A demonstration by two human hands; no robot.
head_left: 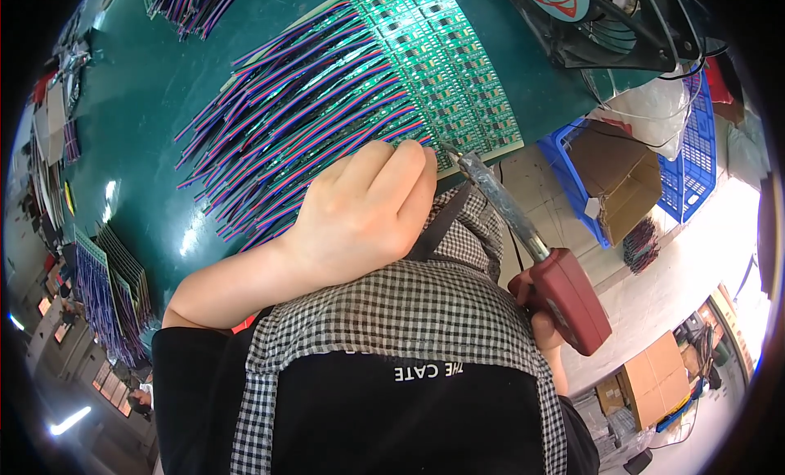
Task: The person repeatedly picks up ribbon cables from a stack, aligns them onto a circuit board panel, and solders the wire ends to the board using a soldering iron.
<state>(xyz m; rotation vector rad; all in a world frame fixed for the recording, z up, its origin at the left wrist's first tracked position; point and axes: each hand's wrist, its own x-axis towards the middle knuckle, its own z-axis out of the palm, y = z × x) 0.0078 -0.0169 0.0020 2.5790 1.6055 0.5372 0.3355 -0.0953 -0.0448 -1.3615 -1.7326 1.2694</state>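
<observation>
While the right hand (546, 315) gripped the soldering iron (523, 230) at right centre, its tip sat at the circuit board (446, 62) edge, upper centre. Left hand (368, 209), fingers curled, pinched the wires (311, 123); whether it fully closed, can't tell. Soldering step, I'd judge; next joint needs steady tip placement.

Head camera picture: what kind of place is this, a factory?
Probably an electronics assembly workshop. A green circuit board panel with rows of coloured wires lies on the green bench, and the right hand holds a red-handled soldering iron to it.
</observation>
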